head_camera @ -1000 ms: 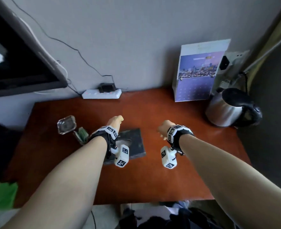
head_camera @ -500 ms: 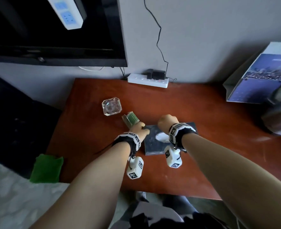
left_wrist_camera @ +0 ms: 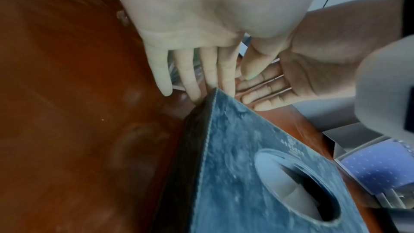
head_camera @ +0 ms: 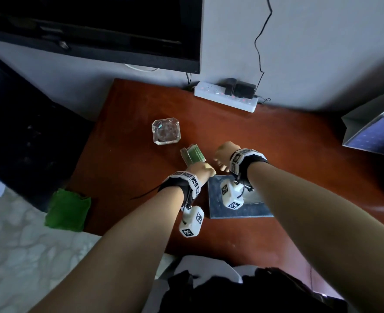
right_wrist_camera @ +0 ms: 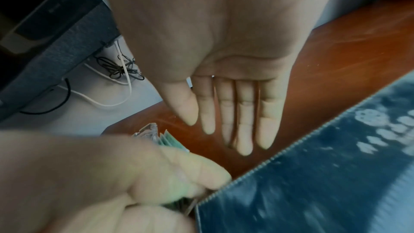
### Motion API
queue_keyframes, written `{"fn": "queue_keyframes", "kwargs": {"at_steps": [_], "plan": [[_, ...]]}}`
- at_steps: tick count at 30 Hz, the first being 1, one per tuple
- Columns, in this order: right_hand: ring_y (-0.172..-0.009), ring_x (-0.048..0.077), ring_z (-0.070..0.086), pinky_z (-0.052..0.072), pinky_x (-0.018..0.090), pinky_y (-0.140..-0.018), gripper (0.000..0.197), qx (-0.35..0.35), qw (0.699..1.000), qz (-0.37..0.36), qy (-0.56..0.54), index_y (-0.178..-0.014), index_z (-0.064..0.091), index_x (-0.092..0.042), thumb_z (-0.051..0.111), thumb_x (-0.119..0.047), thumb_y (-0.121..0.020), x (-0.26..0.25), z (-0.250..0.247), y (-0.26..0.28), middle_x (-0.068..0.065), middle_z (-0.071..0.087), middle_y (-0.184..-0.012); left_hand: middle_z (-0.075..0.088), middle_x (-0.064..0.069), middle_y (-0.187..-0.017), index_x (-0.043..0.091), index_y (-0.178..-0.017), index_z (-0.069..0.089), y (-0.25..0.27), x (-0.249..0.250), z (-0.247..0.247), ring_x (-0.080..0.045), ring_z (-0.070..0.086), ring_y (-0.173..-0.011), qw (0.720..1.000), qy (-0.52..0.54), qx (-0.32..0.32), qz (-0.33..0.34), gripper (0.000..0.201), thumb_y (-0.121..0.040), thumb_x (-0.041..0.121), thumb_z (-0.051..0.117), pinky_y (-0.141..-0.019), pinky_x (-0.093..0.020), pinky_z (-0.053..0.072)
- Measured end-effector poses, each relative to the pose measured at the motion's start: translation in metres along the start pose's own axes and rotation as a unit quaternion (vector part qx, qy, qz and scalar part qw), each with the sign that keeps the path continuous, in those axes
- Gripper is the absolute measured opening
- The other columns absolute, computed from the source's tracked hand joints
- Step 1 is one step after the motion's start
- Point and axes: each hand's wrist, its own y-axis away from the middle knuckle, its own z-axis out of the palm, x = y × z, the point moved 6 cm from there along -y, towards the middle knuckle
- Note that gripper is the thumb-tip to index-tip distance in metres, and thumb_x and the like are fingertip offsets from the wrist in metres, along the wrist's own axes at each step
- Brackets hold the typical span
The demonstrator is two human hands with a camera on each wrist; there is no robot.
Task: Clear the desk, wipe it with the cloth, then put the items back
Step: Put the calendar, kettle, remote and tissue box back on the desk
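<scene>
On the red-brown desk a dark tissue box lies flat, with a stack of green packets just beyond its far left corner and a glass ashtray further back. My left hand reaches down beside the packets, its fingers straight at the box corner. Whether it touches the packets I cannot tell. My right hand hovers next to it, palm open and fingers straight, holding nothing. The green cloth lies off the desk's front left corner.
A white power strip with black plugs sits at the back edge against the wall. A calendar stands at the right. A black screen hangs above the back left. Pale floor shows left of the desk.
The head view has swung left, so the kettle is out of sight. Both hands have shifted left from over the tissue box towards the green packets.
</scene>
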Motion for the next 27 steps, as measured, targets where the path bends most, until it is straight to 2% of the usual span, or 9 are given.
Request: {"fn": "queue_keyframes", "kwargs": {"at_steps": [2,3,6,11,16,19,22,24,27], "plan": [[-0.08,0.033,0.073,0.06,0.049,-0.078,0.019,-0.032,0.999,-0.013,0.016,-0.085,0.069,-0.005,0.058,-0.021,-0.086,-0.007,0.008,-0.01,0.013,0.074,-0.084,0.071,-0.014,-0.108,0.008,-0.11,0.071,0.0,-0.01,-0.001,-0.03,0.067,-0.098,0.999,0.033,-0.019,-0.032,0.029,-0.088,0.019,0.056,-0.08,-0.029,0.049],[-0.079,0.033,0.073,0.06,0.05,-0.078,0.019,-0.04,0.999,-0.015,0.021,-0.084,0.07,-0.006,0.057,-0.02,-0.085,-0.01,0.011,-0.016,0.013,0.074,-0.082,0.072,-0.013,-0.106,0.009,-0.108,0.072,0.001,-0.016,-0.001,-0.029,0.069,-0.092,0.997,0.061,-0.026,-0.045,0.029,-0.085,0.019,0.057,-0.071,-0.028,0.05],[-0.078,0.034,0.072,0.059,0.052,-0.078,0.02,-0.068,0.997,-0.019,0.017,-0.083,0.069,-0.008,0.054,-0.023,-0.083,-0.015,0.026,-0.037,0.013,0.074,-0.08,0.072,-0.008,-0.108,0.009,-0.116,0.067,0.005,-0.03,-0.005,-0.023,0.068,-0.079,0.985,0.148,-0.033,-0.087,0.033,-0.086,0.016,0.056,-0.056,-0.025,0.04],[-0.079,0.033,0.071,0.058,0.048,-0.081,0.039,-0.055,0.998,0.001,-0.022,-0.09,0.063,-0.009,0.048,-0.044,-0.084,-0.035,0.034,-0.025,0.015,0.072,-0.084,0.072,-0.007,-0.109,0.007,-0.114,0.071,0.003,-0.052,-0.027,-0.021,0.065,-0.095,0.975,0.175,-0.04,-0.133,0.029,-0.087,0.015,0.06,-0.055,-0.024,0.037],[-0.088,0.036,0.071,0.057,0.049,-0.084,0.029,-0.053,0.994,0.052,-0.082,-0.087,0.058,-0.007,0.053,-0.036,-0.084,-0.039,0.045,-0.036,0.017,0.07,-0.089,0.075,0.002,-0.088,0.008,-0.093,0.076,-0.015,-0.067,-0.049,-0.016,0.067,-0.092,0.98,0.12,-0.051,-0.153,0.026,-0.07,0.018,0.079,-0.058,-0.025,0.04],[-0.091,0.037,0.071,0.057,0.051,-0.085,0.024,-0.047,0.99,0.082,-0.108,-0.087,0.058,-0.004,0.051,-0.027,-0.089,-0.042,0.046,-0.033,0.018,0.069,-0.091,0.076,-0.001,-0.09,0.006,-0.092,0.077,-0.022,-0.067,-0.059,-0.017,0.067,-0.097,0.98,0.099,-0.084,-0.148,0.023,-0.071,0.011,0.07,-0.057,-0.025,0.04],[-0.082,0.037,0.071,0.058,0.052,-0.08,0.032,-0.038,0.987,0.102,-0.119,-0.097,0.06,-0.003,0.05,-0.03,-0.084,-0.043,0.05,-0.037,0.019,0.068,-0.09,0.075,-0.007,-0.103,0.0,-0.105,0.073,-0.024,-0.067,-0.072,-0.02,0.067,-0.1,0.982,0.095,-0.095,-0.132,0.03,-0.076,0.006,0.067,-0.058,-0.025,0.042],[-0.087,0.035,0.069,0.058,0.048,-0.082,0.038,-0.028,0.987,0.113,-0.114,-0.105,0.06,-0.001,0.049,-0.031,-0.086,-0.047,0.05,-0.037,0.017,0.067,-0.093,0.074,-0.006,-0.106,0.002,-0.105,0.073,-0.03,-0.067,-0.081,-0.02,0.066,-0.102,0.984,0.099,-0.088,-0.117,0.028,-0.078,0.006,0.064,-0.062,-0.026,0.043],[-0.087,0.034,0.068,0.057,0.046,-0.083,0.038,-0.01,0.985,0.125,-0.12,-0.105,0.06,-0.005,0.052,-0.037,-0.086,-0.054,0.048,-0.03,0.013,0.064,-0.091,0.073,-0.004,-0.107,0.003,-0.104,0.073,-0.043,-0.068,-0.092,-0.018,0.067,-0.102,0.988,0.092,-0.085,-0.095,0.028,-0.084,0.005,0.054,-0.064,-0.027,0.048]]}}
